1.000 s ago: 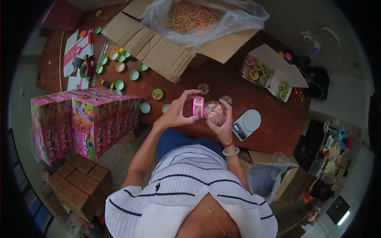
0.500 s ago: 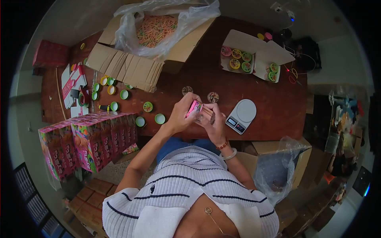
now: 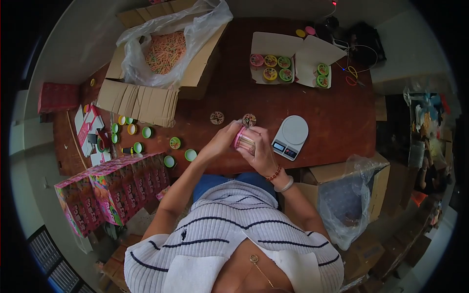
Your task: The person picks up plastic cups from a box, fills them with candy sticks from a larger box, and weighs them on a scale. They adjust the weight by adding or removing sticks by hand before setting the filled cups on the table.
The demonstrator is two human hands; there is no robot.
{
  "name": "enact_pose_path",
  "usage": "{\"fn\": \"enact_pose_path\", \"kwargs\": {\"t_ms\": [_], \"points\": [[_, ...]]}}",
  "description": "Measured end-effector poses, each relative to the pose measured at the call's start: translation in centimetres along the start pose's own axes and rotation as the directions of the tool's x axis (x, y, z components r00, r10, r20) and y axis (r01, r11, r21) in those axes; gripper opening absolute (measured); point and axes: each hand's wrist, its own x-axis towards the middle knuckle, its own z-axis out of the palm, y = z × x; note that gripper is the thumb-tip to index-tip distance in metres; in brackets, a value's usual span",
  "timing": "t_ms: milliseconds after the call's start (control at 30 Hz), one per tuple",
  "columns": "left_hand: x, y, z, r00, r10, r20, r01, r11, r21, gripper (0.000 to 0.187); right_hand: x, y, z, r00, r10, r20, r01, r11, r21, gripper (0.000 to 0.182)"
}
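Note:
In front of my body I hold a small clear jar (image 3: 247, 143) on its side, with a pink lid and thin pale sticks inside. My left hand (image 3: 225, 140) is closed round the pink lid end. My right hand (image 3: 262, 152) wraps the clear body, fingers over the top and thumb below. Just beyond my fingers stand two filled round jars without lids, one on the left (image 3: 217, 117) and one partly behind my hands (image 3: 249, 120). To the right of my right hand lies a white kitchen scale (image 3: 291, 136).
An open carton (image 3: 199, 68) lined with plastic holds many coloured sticks. A white box (image 3: 273, 46) at the back contains several lidded jars. Green and yellow lids (image 3: 147, 132) are scattered on the left, near pink printed boxes (image 3: 118, 193). Another carton (image 3: 379, 193) stands at right.
The jar has turned in my hands, so more of its clear side and the sticks now show. My right fingers have shifted over it. The whole view has moved slightly.

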Motion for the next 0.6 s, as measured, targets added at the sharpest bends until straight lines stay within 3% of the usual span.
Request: {"fn": "enact_pose_path", "kwargs": {"t_ms": [33,67,100,133,167,200,233,267,300,333,367,400,433,467,500,533,567,600], "points": [[0.1,0.3,0.3,1.000,0.002,-0.003,-0.002,1.000,0.000,0.042,-0.4,0.8,0.3,0.990,-0.139,-0.029,0.137,0.989,-0.051,0.053],[0.1,0.7,0.7,0.994,0.078,-0.071,-0.066,0.984,0.163,0.043,-0.8,1.6,0.5,0.989,-0.144,-0.021,0.143,0.989,-0.048,0.053],[0.1,0.9,1.1,0.977,0.164,-0.133,-0.113,0.938,0.327,0.044,-1.1,2.1,0.9,0.999,0.006,-0.048,-0.003,0.998,0.060,0.049],[0.0,1.0,1.4,0.954,0.257,-0.153,-0.198,0.926,0.321,0.042,-1.2,2.8,1.6,0.987,0.151,-0.049,-0.141,0.974,0.175,0.048],[0.2,0.9,1.7,0.892,0.431,-0.134,-0.322,0.816,0.480,0.042,-1.4,4.0,2.6,0.935,0.352,-0.036,-0.300,0.842,0.449,0.045],[0.2,0.6,1.8,0.811,0.577,-0.098,-0.399,0.666,0.630,0.043,-1.5,6.2,2.5,0.786,0.574,0.230,-0.516,0.403,0.756,0.045],[-1.5,3.1,2.2,0.776,0.628,0.060,-0.446,0.479,0.756,0.045,-1.4,8.2,1.9,0.559,0.598,0.574,-0.608,-0.175,0.774,0.045],[-1.6,3.4,1.9,0.771,0.615,0.166,-0.487,0.400,0.777,0.046,0.5,6.4,0.5,0.481,0.508,0.714,-0.701,-0.267,0.662,0.044],[-1.4,3.8,1.4,0.760,0.588,0.276,-0.532,0.320,0.784,0.047,0.3,7.8,0.2,0.548,0.314,0.775,-0.664,-0.400,0.632,0.044],[-0.9,3.6,1.0,0.759,0.621,0.196,-0.532,0.418,0.737,0.045,0.1,8.9,0.2,0.607,0.119,0.786,-0.632,-0.527,0.568,0.045],[-0.1,2.8,0.7,0.754,0.647,0.119,-0.541,0.507,0.671,0.044,1.7,3.0,0.1,0.506,0.640,0.578,-0.602,-0.218,0.768,0.039],[1.0,1.6,1.1,0.734,0.672,-0.093,-0.509,0.636,0.580,0.044,2.2,0.7,0.9,0.743,0.628,0.232,-0.553,0.380,0.742,0.045],[1.2,1.3,1.1,0.731,0.672,-0.119,-0.496,0.642,0.585,0.044,2.3,-0.3,1.3,0.927,0.370,-0.066,-0.304,0.841,0.447,0.051],[1.4,1.0,1.2,0.691,0.699,-0.183,-0.519,0.656,0.548,0.042,2.3,0.3,1.5,0.947,0.313,-0.077,-0.268,0.897,0.351,0.046],[1.6,0.9,1.4,0.652,0.721,-0.233,-0.552,0.663,0.507,0.040,2.2,5.9,0.6,0.828,0.294,0.477,-0.558,0.353,0.751,0.046],[0.0,2.2,1.2,0.664,0.745,-0.057,-0.499,0.499,0.709,0.037,1.9,11.1,-0.8,0.614,-0.105,0.782,-0.765,-0.322,0.557,0.046],[-0.6,2.9,0.6,0.676,0.736,0.044,-0.516,0.429,0.741,0.036,2.2,9.3,1.2,0.426,0.579,0.695,-0.801,-0.116,0.587,0.052],[-0.4,3.4,-0.1,0.677,0.719,0.158,-0.548,0.349,0.760,0.035,2.8,7.1,1.1,0.461,0.594,0.660,-0.788,-0.068,0.612,0.053]]}}
